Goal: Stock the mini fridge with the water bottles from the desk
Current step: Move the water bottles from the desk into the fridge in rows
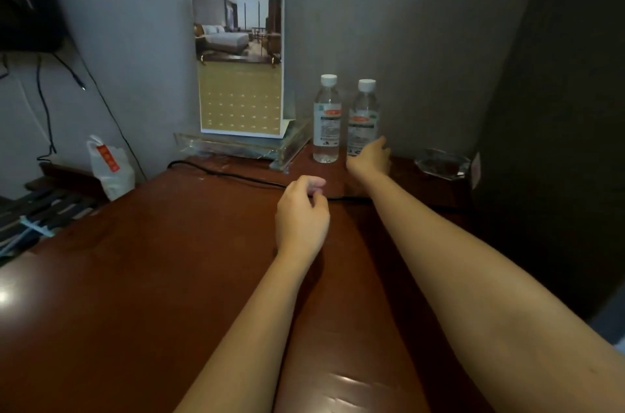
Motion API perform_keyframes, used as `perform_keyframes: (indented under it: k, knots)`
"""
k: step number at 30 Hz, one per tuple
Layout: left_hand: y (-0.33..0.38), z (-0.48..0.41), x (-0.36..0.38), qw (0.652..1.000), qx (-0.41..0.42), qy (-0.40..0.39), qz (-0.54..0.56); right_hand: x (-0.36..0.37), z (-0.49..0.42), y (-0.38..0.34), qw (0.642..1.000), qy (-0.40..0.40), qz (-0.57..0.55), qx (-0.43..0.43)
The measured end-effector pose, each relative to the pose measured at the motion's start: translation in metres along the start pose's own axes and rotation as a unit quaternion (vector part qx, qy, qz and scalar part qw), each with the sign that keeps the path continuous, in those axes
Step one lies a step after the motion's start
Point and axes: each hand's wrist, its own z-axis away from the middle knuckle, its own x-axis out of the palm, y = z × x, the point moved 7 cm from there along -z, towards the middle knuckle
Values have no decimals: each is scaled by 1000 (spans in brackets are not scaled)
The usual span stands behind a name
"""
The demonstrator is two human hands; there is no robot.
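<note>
Two clear water bottles with white caps are seen upright on the far part of the reddish-brown desk (162, 264), a little right of the frame's centre and close to the grey wall. The left bottle (326, 121) and the right bottle (364, 111) are set just beside each other.

The right hand (368, 160) is stretched out to the foot of the right bottle, whose lower part is covered by it. Its fingers are held apart and are not closed round the bottle; whether the bottle is touched cannot be told. The left hand (301, 220) is held over the middle of the desk, below the left bottle in the frame, with its fingers loosely curled and nothing held in them.

A tall printed card (240, 50) showing a hotel room is stood in a clear acrylic base (243, 147) left of the bottles. A black cable (236, 176) is laid across the desk in front of it. A glass ashtray (443, 164) is placed at the right edge, and a white plastic bag (108, 169) at the left.
</note>
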Motion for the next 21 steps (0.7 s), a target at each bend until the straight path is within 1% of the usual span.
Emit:
perform_keyframes:
  k: [4, 9, 13, 15, 18, 19, 21]
  knots:
    - [-5, -2, -4, 1000, -13, 19, 13, 16, -25, -1, 1000, 4, -30, -5]
    - [-9, -1, -4, 1000, -23, 14, 4, 19, -48, 4, 996, 19, -87, 11]
    - [-8, 0, -4, 1000, -22, 4, 2, 8, -48, 7, 997, 45, -57, -5]
    - [-8, 0, -4, 1000, -18, 2, -3, 3, -35, 9, 995, 77, -67, -5]
    - [-9, -1, -5, 1000, -21, 11, -19, -3, 1, 10, 979, 140, -147, 2]
    - [-10, -1, -6, 999, -18, 17, -22, -3, 15, 9, 972, 144, -188, 1]
    - [-8, -1, -9, 999, -4, 30, -26, 0, 40, 5, 943, 112, -312, 9]
